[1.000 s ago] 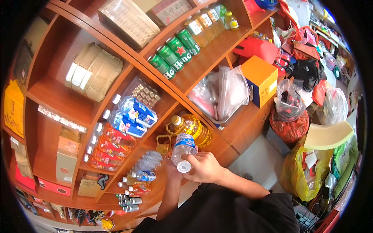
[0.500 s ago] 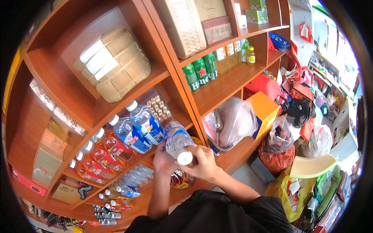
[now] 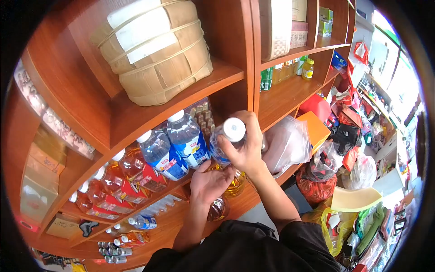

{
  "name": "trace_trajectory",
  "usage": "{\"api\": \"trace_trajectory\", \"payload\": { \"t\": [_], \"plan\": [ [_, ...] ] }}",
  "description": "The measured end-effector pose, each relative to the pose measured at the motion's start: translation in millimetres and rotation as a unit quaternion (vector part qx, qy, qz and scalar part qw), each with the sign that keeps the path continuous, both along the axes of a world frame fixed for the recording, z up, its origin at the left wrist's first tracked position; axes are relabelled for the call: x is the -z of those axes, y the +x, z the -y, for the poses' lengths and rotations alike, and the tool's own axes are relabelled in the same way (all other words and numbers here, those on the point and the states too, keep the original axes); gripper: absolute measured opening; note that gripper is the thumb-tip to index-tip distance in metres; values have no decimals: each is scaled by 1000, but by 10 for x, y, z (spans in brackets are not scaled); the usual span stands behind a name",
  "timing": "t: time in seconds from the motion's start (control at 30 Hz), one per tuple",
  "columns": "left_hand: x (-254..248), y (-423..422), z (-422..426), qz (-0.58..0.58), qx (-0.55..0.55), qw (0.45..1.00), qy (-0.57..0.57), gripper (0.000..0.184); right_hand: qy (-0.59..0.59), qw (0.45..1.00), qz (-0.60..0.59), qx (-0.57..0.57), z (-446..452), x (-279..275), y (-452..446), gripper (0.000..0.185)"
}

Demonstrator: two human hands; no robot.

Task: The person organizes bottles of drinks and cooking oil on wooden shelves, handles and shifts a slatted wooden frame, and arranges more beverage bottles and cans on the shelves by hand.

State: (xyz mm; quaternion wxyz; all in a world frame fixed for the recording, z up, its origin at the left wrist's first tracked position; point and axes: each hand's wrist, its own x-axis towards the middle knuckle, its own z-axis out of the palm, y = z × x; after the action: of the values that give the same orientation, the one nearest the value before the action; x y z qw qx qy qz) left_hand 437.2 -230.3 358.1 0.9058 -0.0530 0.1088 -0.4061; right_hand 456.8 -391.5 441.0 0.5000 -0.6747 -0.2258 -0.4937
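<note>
A clear bottle with a white cap [image 3: 234, 130] and a blue label is gripped near its neck by my right hand [image 3: 247, 147], at the front of the shelf compartment. My left hand [image 3: 212, 182] is just below it, palm up with fingers spread, near the bottle's lower part; whether it touches the bottle I cannot tell. To the left stand two similar blue-label bottles [image 3: 188, 140], side by side. Further left on the same shelf is a row of red-label bottles [image 3: 140, 170] with white caps. Small wrapped pieces [image 3: 204, 115] lie in a clear box behind the bottles.
A large paper-wrapped bundle [image 3: 158, 59] sits on the shelf above. Oil jugs [image 3: 235, 185] stand below my hands. An orange box [image 3: 314, 129] and plastic-bagged items [image 3: 287, 147] are on the right. Bags, including a yellow one [image 3: 335, 231], crowd the far right.
The view has moved closer to the shelf. The bottle has been raised from above the lower counter to beside the blue-label bottles. My left hand has opened and sits lower, below the bottle.
</note>
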Motion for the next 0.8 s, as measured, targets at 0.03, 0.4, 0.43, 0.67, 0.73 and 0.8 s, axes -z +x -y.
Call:
{"api": "trace_trajectory", "payload": {
  "t": [0.03, 0.4, 0.43, 0.67, 0.73, 0.8],
  "plan": [
    [22, 11, -32, -5, 1, 1000, -21, 53, -15, 999, -23, 22, -49, -28, 46, 49],
    [259, 146, -296, -60, -6, 970, -236, 54, 11, 993, -119, -6, -412, -188, 621, 40],
    [285, 154, -294, -53, -8, 967, -248, 54, 0, 995, -96, 2, -417, -186, 664, 41],
    [239, 141, -291, -61, -10, 966, -249, 63, 8, 994, -100, 41, -448, -151, 643, 40],
    [219, 138, -271, -43, -19, 970, -239, 63, 4, 994, -100, 38, -429, -135, 664, 37],
    [267, 140, -250, -19, -19, 967, -254, 60, 6, 995, -97, 35, -430, -153, 639, 37]
  ]
}}
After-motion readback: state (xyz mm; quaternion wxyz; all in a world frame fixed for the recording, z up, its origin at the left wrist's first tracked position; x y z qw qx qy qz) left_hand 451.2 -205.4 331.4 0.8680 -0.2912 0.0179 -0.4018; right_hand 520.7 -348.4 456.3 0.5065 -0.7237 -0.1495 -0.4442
